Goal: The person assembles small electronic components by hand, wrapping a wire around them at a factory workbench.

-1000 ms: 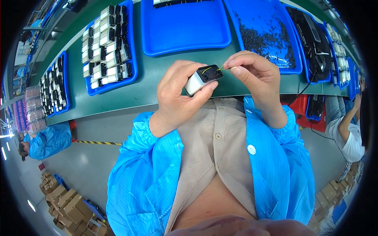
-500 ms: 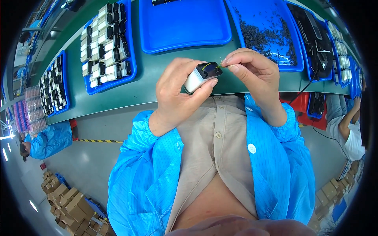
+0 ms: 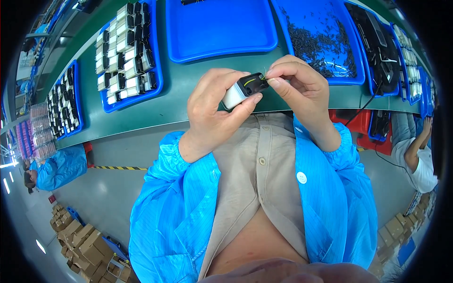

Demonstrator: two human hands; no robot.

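My left hand grips a small white block-shaped part with a black end, held above the near edge of the green bench. My right hand pinches a thin wire-like piece at the black end of that part, thumb and forefinger pressed together. Both hands meet just in front of my chest, with blue coat sleeves around the wrists.
An empty blue tray lies behind the hands. A blue tray of white and black parts sits to the left, one holding several tiny dark pieces to the right. Other people work at both sides. Cardboard boxes stand on the floor.
Both hands with the small part have shifted slightly left and up. The right fingers stay pinched at its black end.
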